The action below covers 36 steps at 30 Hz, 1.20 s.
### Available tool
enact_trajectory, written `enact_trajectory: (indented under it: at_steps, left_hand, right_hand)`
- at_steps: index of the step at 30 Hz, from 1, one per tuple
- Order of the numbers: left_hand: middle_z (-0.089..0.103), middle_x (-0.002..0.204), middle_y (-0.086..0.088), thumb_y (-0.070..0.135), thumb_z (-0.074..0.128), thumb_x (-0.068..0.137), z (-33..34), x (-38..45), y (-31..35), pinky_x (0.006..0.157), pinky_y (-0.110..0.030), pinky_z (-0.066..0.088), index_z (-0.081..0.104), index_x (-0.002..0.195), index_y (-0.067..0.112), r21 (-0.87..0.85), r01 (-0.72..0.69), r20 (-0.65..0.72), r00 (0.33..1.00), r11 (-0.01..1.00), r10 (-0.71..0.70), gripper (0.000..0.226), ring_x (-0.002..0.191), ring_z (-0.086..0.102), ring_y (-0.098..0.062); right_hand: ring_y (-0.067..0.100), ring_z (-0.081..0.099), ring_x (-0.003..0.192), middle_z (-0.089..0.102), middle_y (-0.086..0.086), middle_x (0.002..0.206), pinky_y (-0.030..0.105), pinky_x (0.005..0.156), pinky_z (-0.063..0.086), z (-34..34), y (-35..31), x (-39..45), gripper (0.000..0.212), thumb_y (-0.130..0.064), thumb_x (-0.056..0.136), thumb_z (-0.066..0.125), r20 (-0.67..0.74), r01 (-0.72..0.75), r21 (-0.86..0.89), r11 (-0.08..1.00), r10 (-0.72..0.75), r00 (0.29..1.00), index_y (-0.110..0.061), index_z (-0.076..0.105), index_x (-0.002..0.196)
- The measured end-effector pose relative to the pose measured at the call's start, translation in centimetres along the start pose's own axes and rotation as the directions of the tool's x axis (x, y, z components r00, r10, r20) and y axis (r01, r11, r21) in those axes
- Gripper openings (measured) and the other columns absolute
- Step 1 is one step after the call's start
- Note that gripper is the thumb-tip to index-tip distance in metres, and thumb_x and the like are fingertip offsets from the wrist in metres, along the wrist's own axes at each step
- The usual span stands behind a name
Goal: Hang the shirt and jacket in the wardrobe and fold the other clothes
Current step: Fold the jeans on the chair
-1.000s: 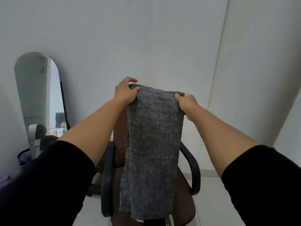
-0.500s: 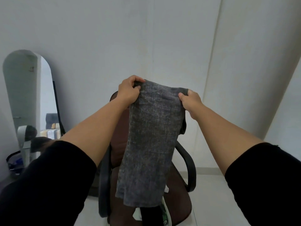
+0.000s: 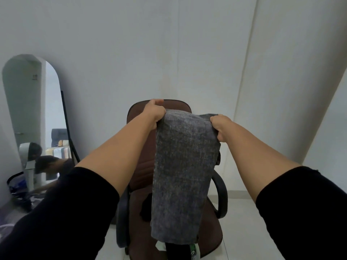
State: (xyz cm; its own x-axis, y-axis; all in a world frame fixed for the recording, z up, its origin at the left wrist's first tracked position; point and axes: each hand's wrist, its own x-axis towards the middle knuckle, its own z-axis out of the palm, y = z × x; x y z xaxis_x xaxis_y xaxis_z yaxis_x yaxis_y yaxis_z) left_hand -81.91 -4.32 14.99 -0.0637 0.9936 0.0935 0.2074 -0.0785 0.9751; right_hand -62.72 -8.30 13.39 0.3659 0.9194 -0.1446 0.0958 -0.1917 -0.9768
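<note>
A grey mottled garment [image 3: 183, 175], folded into a long narrow strip, hangs from both my hands in front of me. My left hand [image 3: 153, 111] grips its top left corner and my right hand [image 3: 220, 126] grips its top right corner. The strip hangs down over the seat of a brown office chair [image 3: 142, 166]. Dark and white clothes [image 3: 146, 209] lie on the seat, mostly hidden behind the garment. Both my forearms are bare below black sleeves.
An arched standing mirror [image 3: 32, 113] leans against the left wall, with clutter on the floor [image 3: 16, 192] beside it. The chair has black armrests [image 3: 221, 196]. White walls meet in a corner behind the chair; pale floor tiles [image 3: 238, 222] show to its right.
My hands have lowered with the garment, so its top edge now sits at the chair's backrest. The view has tilted down, and the strip hangs nearer the seat.
</note>
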Motion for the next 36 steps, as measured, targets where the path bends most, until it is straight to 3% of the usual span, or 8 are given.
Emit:
enact_trajectory:
  at_steps: [4,7,10,14,18,23,29,36]
  left_hand:
    - [0.046,0.113,-0.003,-0.001,0.043,0.095,0.4,-0.1,-0.8,0.063,-0.023,0.048,0.047,0.134,0.024,-0.013,-0.071,0.008,0.997,0.997,0.071,0.047,0.081,0.050,-0.011]
    - [0.053,0.113,-0.006,0.001,0.044,0.096,0.7,0.4,-1.1,0.078,-0.031,0.054,0.049,0.131,0.029,-0.024,-0.149,0.009,0.989,0.989,0.149,0.045,0.086,0.055,-0.014]
    - [0.058,0.103,-0.006,0.007,0.044,0.097,0.7,1.0,-1.1,0.092,-0.041,0.053,0.053,0.123,0.036,0.067,-0.256,0.024,0.967,0.964,0.255,0.040,0.092,0.057,-0.019]
    - [0.060,0.117,0.006,0.009,0.046,0.096,0.6,1.3,-1.6,0.101,-0.038,0.048,0.060,0.110,0.045,0.132,-0.362,0.057,0.932,0.923,0.357,0.041,0.113,0.055,-0.014]
    - [0.061,0.118,0.004,0.010,0.047,0.095,0.6,2.0,-2.0,0.095,-0.045,0.051,0.059,0.094,0.057,0.106,-0.348,0.037,0.938,0.932,0.346,0.049,0.113,0.057,-0.020]
    - [0.067,0.105,-0.024,0.014,0.053,0.093,-0.1,2.2,-0.8,0.086,-0.050,0.055,0.062,0.097,0.048,0.115,-0.314,0.030,0.950,0.943,0.312,0.035,0.081,0.061,-0.024]
    - [0.062,0.087,-0.014,0.017,0.061,0.090,-1.0,2.3,-1.0,0.091,-0.047,0.052,0.064,0.093,0.042,0.064,-0.277,0.014,0.961,0.959,0.277,0.025,0.081,0.058,-0.021]
    - [0.069,0.106,-0.016,0.010,0.065,0.088,-2.1,1.5,-0.9,0.081,-0.027,0.055,0.058,0.114,0.032,0.015,-0.291,0.121,0.950,0.957,0.287,0.035,0.094,0.065,-0.020]
  right_hand:
    - [0.024,0.058,0.097,0.058,0.004,0.115,0.043,0.081,0.052,-2.0,1.0,-1.6,0.042,-0.047,0.094,0.049,0.370,-0.064,-0.074,0.995,0.087,0.925,-0.020,0.045,0.127]
    - [0.029,0.052,0.112,0.049,0.001,0.121,0.057,0.086,0.049,-2.8,2.1,-1.3,0.066,-0.021,0.089,0.063,0.504,-0.016,-0.064,0.998,0.047,0.863,-0.043,0.025,0.138]
    - [0.025,0.055,0.108,0.046,0.003,0.131,0.045,0.089,0.050,-2.2,2.4,-0.7,0.085,-0.003,0.088,0.062,0.433,-0.002,-0.051,0.999,0.023,0.901,-0.040,0.015,0.148]
    - [0.026,0.052,0.115,0.035,-0.001,0.142,0.040,0.085,0.052,-2.9,1.1,-0.6,0.080,-0.011,0.091,0.061,0.404,0.108,-0.239,0.965,-0.002,0.915,-0.035,0.013,0.150]
    - [0.023,0.047,0.114,0.039,0.002,0.144,0.036,0.092,0.045,-3.2,0.1,-0.1,0.080,-0.015,0.089,0.064,0.328,0.230,-0.366,0.902,-0.107,0.939,-0.031,0.016,0.151]
    - [0.023,0.049,0.111,0.047,-0.002,0.125,0.040,0.082,0.048,-2.5,0.9,0.6,0.076,-0.010,0.086,0.066,0.282,0.254,-0.287,0.924,-0.172,0.944,-0.031,0.025,0.147]
    - [0.018,0.054,0.103,0.054,-0.002,0.121,0.024,0.063,0.044,-1.9,1.6,1.3,0.066,-0.004,0.084,0.068,0.225,0.287,-0.044,0.957,-0.270,0.936,-0.026,0.039,0.140]
    - [0.021,0.063,0.100,0.066,0.008,0.118,0.033,0.084,0.052,-0.8,1.4,1.9,0.046,-0.019,0.080,0.074,0.178,0.154,0.192,0.969,-0.189,0.966,-0.004,0.061,0.121]
